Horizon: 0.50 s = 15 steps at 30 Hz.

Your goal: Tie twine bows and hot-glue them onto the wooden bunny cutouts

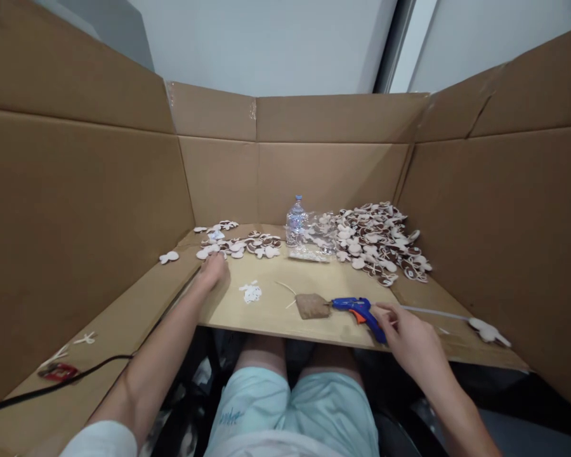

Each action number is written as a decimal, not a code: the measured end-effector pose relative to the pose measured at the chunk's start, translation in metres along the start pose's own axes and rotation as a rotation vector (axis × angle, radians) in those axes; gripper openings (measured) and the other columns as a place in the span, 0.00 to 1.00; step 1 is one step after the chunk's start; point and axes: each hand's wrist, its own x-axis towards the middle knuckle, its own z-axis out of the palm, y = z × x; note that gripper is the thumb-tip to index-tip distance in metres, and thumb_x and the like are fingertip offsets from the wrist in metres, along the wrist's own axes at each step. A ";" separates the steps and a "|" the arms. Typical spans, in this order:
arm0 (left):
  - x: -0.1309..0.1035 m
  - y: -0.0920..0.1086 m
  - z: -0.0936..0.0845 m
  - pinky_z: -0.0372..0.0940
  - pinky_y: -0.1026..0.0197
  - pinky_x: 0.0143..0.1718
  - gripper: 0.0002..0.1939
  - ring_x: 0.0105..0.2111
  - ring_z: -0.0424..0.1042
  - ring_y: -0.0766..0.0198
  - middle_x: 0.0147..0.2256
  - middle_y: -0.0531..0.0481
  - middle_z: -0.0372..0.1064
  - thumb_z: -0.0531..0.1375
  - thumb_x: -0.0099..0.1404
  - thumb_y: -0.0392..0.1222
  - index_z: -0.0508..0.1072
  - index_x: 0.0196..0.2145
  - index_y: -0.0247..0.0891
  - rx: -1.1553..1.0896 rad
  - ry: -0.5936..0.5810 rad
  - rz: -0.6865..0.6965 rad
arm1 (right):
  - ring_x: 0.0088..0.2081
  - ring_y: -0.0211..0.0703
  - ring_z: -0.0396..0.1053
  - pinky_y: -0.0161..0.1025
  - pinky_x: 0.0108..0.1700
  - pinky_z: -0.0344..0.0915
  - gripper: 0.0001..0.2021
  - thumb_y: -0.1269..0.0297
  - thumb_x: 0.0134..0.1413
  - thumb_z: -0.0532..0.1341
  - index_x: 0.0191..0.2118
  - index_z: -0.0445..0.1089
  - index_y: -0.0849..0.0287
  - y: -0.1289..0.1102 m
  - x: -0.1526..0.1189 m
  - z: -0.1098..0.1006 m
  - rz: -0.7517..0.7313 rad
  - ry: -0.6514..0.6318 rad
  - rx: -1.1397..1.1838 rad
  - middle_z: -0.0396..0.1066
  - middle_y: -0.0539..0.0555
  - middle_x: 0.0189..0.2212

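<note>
At the left part of the board, my left hand (214, 270) reaches to the near edge of a row of white and brown felt pieces (257, 244); its fingertips are bunched and what they hold is too small to make out. My right hand (394, 320) is closed near the handle of a blue glue gun (356, 306), and a thin pale strip runs off to its right. The gun's nozzle lies on a brown cloth pad (313, 306). Small white cut-outs (252, 292) form a little heap between my hands.
Cardboard walls (333, 171) enclose the board (266, 322). A large felt pile (375, 241) is back right, beside a clear bottle (297, 219) and plastic bags. A black cable (99, 363) and red item (58, 372) lie left; a white piece (488, 331) sits right.
</note>
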 end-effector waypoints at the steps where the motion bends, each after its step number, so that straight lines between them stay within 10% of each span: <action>1: 0.006 -0.001 0.001 0.68 0.47 0.45 0.18 0.47 0.71 0.54 0.51 0.42 0.67 0.59 0.67 0.43 0.68 0.52 0.36 0.031 -0.017 0.014 | 0.38 0.55 0.76 0.40 0.36 0.66 0.16 0.60 0.57 0.57 0.44 0.74 0.64 0.003 0.002 0.005 0.008 -0.038 -0.052 0.78 0.63 0.36; 15: 0.025 -0.021 0.006 0.68 0.46 0.46 0.18 0.47 0.70 0.54 0.52 0.42 0.66 0.58 0.67 0.45 0.68 0.52 0.36 0.167 0.005 0.018 | 0.40 0.53 0.73 0.39 0.39 0.62 0.11 0.75 0.54 0.56 0.39 0.75 0.67 0.010 0.012 0.036 0.040 -0.208 -0.144 0.75 0.67 0.36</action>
